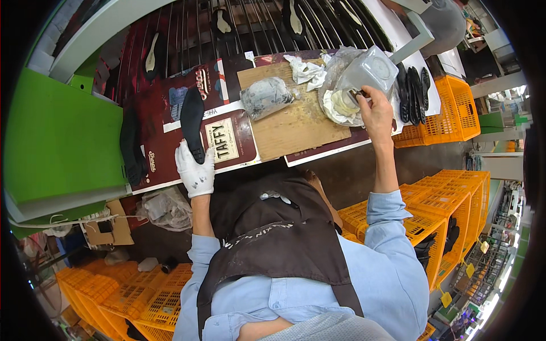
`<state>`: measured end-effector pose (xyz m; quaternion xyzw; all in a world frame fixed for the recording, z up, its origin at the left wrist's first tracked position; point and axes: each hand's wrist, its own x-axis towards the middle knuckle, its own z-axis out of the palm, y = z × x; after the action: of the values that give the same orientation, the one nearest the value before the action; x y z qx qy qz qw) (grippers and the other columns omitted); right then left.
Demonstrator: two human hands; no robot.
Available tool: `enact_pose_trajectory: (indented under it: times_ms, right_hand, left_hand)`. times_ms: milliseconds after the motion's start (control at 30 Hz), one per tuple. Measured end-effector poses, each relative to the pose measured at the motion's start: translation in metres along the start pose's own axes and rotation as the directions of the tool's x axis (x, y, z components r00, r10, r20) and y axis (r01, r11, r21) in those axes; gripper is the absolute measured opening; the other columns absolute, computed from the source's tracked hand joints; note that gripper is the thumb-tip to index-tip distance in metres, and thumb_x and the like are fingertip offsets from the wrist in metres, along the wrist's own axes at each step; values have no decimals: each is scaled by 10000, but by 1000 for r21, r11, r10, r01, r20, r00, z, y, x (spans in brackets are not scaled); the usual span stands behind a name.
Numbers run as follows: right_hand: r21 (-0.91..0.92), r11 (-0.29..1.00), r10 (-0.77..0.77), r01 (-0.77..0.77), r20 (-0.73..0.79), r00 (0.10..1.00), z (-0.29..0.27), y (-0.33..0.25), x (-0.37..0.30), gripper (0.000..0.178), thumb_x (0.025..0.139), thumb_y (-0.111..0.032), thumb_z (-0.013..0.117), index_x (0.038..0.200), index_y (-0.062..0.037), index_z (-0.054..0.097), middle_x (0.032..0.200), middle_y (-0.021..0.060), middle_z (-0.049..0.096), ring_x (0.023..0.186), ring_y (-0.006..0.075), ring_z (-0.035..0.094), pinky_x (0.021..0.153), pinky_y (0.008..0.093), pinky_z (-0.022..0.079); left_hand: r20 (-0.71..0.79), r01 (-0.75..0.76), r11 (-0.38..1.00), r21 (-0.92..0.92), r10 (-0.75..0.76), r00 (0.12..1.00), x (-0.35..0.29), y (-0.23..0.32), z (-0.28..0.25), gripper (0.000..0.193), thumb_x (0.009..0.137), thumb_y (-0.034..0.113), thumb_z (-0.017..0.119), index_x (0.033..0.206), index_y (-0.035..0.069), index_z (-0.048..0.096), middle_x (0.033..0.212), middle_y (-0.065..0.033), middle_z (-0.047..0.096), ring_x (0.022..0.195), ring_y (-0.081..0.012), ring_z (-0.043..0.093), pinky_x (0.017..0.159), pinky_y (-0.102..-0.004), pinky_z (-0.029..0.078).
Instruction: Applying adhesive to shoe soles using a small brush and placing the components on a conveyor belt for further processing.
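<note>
My left hand [196,169], in a white glove with dark smudges, grips the near end of a black shoe sole [192,116]. The sole lies lengthwise on the printed dark-red cardboard. My bare right hand [376,111] pinches a small dark handle [358,93] over a plastic-lined bowl [343,105] with pale, creamy stuff in it. What is on the handle's far end is hidden. A clear plastic tub [372,69] is tipped over the bowl's far side. Another black sole [133,146] rests at the left.
A smeared whitish bottle-like container [266,98] and crumpled white tissue [307,73] lie on a stained board [296,135]. Beyond run dark rollers [256,28] carrying several soles. More soles [413,95] sit at the right. Orange crates [449,113] stand right and below; a green panel [68,136] borders the left.
</note>
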<state>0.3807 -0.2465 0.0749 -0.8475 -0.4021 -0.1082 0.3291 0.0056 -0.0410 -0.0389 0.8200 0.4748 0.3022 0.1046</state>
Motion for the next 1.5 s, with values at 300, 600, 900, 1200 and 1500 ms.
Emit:
enact_pose_trajectory:
  times_ms: [300, 600, 900, 1200, 1500]
  right_hand:
    - [-181, 982, -49, 59, 54, 997, 18, 9, 0, 240, 832, -149, 682, 1047, -43, 672, 915, 147, 664, 732, 310, 639, 680, 392, 498]
    - [-44, 999, 13, -12, 29, 1000, 20, 13, -3, 219, 830, -134, 677, 1034, -55, 672, 902, 156, 644, 778, 345, 639, 702, 405, 501]
    - [252, 952, 178, -172, -2, 984, 17, 21, -10, 253, 840, -52, 653, 1089, -5, 657, 870, 85, 677, 605, 115, 562, 600, 275, 480]
    - [264, 941, 211, -211, 28, 977, 23, 24, -15, 249, 848, -58, 658, 1092, -10, 657, 853, 69, 688, 584, 93, 530, 585, 260, 467]
    - [499, 805, 328, -320, 74, 942, 36, 34, -16, 259, 871, -49, 657, 1123, 14, 647, 926, 34, 686, 654, 60, 540, 602, 210, 449]
  left_hand:
    - [-6, 8, 1000, -10, -8, 1000, -4, 0, -4, 778, 755, 289, 784, 1355, -48, 420, 1277, -266, 526, 1211, -427, 477, 1038, -482, 386]
    - [-16, 146, 982, -121, -149, 989, -3, 0, -4, 803, 735, 162, 779, 1393, -44, 369, 1271, -255, 537, 1160, -389, 536, 1019, -442, 406]
    - [5, 310, 926, -217, -316, 949, 8, 4, -11, 788, 699, 101, 787, 1390, 19, 417, 1207, -216, 548, 1103, -342, 579, 963, -403, 457]
    - [547, 631, 54, -774, -444, 709, 19, -13, -32, 502, 870, 89, 708, 1294, -63, 486, 1113, -109, 614, 952, -162, 626, 808, -245, 513]
    - [815, 483, -807, -341, 3, 580, 12, -34, -33, 334, 998, 146, 508, 1293, -11, 495, 1279, -170, 575, 818, -158, 645, 578, -250, 549]
